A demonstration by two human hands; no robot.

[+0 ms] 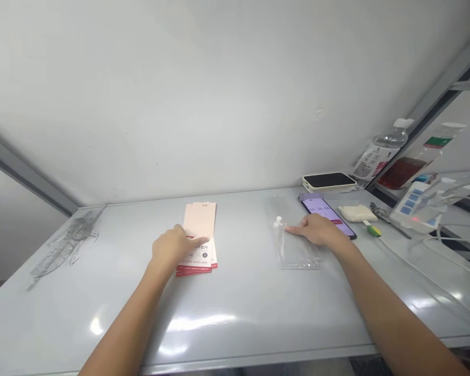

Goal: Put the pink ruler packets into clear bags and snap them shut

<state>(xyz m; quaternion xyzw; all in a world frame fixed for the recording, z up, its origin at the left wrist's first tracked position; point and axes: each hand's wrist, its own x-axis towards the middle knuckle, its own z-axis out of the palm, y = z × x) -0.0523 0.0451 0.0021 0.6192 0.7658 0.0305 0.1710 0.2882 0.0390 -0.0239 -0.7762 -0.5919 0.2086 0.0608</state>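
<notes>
Pink cards [199,219], stacked askew on the table [238,297] under the left hand [172,245], could fan apart if pressed sideways, and the pouch [297,255] under the right hand [316,230] could skid if nudged; neither grip can be told.

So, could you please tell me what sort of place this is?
It looks like a small indoor workstation, though I cannot be certain: a glossy grey tabletop against a pale wall, with printed cards, clear plastic packaging and a purple-screened phone showing a timer.
</notes>
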